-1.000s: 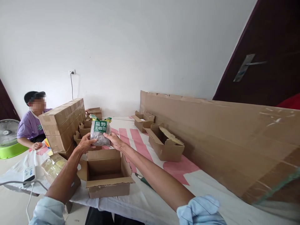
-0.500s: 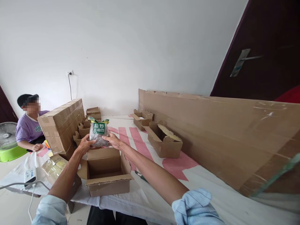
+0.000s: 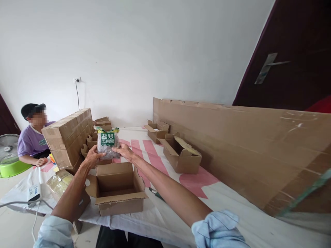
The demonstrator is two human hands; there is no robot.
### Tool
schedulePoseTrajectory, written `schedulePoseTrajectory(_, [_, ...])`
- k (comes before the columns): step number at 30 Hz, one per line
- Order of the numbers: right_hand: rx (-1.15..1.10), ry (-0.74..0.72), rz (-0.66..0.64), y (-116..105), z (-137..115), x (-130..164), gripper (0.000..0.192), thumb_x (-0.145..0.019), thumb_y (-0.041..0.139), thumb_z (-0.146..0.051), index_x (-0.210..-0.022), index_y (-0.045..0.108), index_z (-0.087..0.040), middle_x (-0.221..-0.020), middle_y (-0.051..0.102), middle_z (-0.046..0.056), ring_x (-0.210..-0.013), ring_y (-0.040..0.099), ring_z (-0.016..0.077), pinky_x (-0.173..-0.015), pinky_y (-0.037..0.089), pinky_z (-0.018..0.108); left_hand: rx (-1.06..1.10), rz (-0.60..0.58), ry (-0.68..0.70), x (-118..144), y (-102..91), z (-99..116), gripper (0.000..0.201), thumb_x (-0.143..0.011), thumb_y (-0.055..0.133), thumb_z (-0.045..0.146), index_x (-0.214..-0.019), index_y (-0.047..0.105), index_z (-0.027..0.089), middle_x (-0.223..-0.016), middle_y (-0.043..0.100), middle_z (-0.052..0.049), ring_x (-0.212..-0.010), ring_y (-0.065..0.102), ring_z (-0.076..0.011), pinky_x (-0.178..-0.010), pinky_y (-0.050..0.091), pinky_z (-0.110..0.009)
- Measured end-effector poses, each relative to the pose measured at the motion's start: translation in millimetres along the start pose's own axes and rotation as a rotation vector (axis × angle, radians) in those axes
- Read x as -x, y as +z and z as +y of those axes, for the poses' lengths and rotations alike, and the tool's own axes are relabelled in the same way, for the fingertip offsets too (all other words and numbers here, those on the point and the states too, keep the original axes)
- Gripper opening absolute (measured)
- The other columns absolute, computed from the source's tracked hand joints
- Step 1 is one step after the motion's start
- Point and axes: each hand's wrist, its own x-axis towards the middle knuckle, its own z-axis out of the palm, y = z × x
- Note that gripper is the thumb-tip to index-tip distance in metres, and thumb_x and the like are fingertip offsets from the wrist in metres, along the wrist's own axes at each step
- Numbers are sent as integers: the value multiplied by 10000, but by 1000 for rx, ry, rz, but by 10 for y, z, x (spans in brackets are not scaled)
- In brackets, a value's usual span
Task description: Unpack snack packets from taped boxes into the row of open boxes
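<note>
A long cardboard sheet (image 3: 245, 144) leans along the right side of the frame above the white cloth with pink stripes (image 3: 207, 193), and at left centre a stack of sealed cartons (image 3: 68, 137) rises beside a seated person in a purple shirt (image 3: 31, 141). Below the middle of the frame an open cardboard box (image 3: 117, 189) stands flaps up. Just above it, the left hand (image 3: 91, 158) and right hand (image 3: 125, 151) grasp a green-labelled snack bag (image 3: 107, 144) from either side, holding it upright in the air.
</note>
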Motion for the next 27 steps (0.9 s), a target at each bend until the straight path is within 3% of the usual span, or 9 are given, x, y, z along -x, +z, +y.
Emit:
schedulePoseTrajectory(3, [-13,-53,7,-7,-144,42,551,-603,940,-541,-974,728,-193,-949,786,43,-859,696,222,-813,571,357,15,-14,52,63,43,124,770,-449,1039,276,-1128,685,190,-882,779,-23,-738,708,-191,-674,539,-287])
schedulePoseTrajectory(8, [-18,-131,0,48,-433,202,534,-653,931,-509,-1053,739,-212,-1037,789,31,-975,686,239,-886,557,366,14,-130,258,288,175,477,727,-528,1036,305,-1165,706,186,-1035,820,-67,-927,750,-247,-847,587,-350])
schedulePoseTrajectory(11, [29,-184,-66,79,-591,299,561,-725,889,-544,-1158,724,-229,-1085,779,36,-1018,680,254,-902,550,374,-54,-96,340,419,229,701,641,-599,1018,395,-1139,755,171,-1035,821,-70,-918,746,-256,-827,593,-349])
schedulePoseTrajectory(13, [194,-205,-155,50,-638,380,584,-800,828,-558,-1268,697,-236,-1184,763,66,-1084,674,279,-924,539,388,-74,-27,375,471,213,814,583,-609,1012,430,-1071,781,159,-1001,823,-66,-884,744,-255,-801,600,-351])
schedulePoseTrajectory(15, [536,-158,-248,-19,-612,488,570,-829,804,-525,-1311,684,-244,-1263,741,95,-1143,657,307,-929,516,390,-52,44,402,496,146,902,556,-610,1009,445,-1036,792,162,-995,828,-59,-863,748,-246,-796,612,-352])
schedulePoseTrajectory(18, [966,-27,-356,-140,-479,680,409,-779,851,-390,-1140,735,-238,-1117,762,100,-1047,658,309,-854,472,357,-24,126,454,507,-20,1031,586,-576,1022,444,-1043,795,174,-1014,834,-55,-862,756,-229,-819,626,-348])
schedulePoseTrajectory(21, [1014,8,-414,-213,-390,845,72,-830,748,-251,-837,684,-220,-819,692,36,-834,611,229,-751,398,310,-88,164,488,515,-208,1177,614,-531,1038,444,-1021,795,165,-988,834,-59,-857,759,-229,-818,635,-354])
schedulePoseTrajectory(23, [994,2,-461,-240,-413,912,173,-868,640,-190,-709,576,-213,-697,580,-10,-731,529,175,-697,339,291,-148,162,500,520,-327,1260,616,-521,1042,438,-1013,798,160,-977,833,-64,-856,757,-233,-816,639,-361])
schedulePoseTrajectory(27, [894,25,-561,-294,-555,957,267,-845,577,-144,-641,417,-209,-624,382,-61,-631,349,124,-631,247,288,-309,92,446,491,-540,1306,611,-530,1034,402,-1039,802,154,-952,823,-63,-820,737,-225,-776,625,-347])
